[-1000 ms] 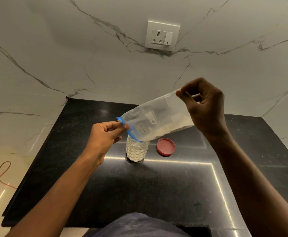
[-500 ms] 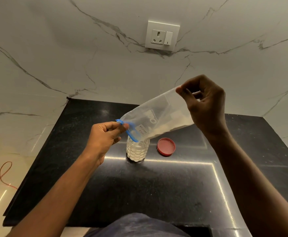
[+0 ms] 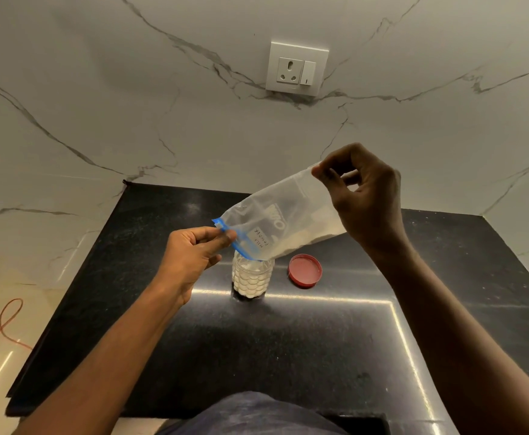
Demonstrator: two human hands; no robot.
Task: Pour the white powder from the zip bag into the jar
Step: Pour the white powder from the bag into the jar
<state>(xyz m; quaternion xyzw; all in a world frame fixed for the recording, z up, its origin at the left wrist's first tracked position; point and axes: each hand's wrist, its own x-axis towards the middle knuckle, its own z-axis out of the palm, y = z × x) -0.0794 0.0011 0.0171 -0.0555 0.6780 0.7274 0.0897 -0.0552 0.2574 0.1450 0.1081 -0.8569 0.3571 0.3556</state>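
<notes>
My left hand pinches the blue zip edge of the zip bag at the centre of the frame, while my right hand grips its bottom corner higher up, to the right. The bag slopes down leftward, its mouth just over the open jar. White powder lies along the bag's lower side; the jar looks mostly full. The red lid lies on the black counter just right of the jar.

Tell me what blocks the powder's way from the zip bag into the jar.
Nothing visible: the jar stands open, its red lid lying apart to the right, and the zip bag tilts with its blue mouth directly over the opening.
</notes>
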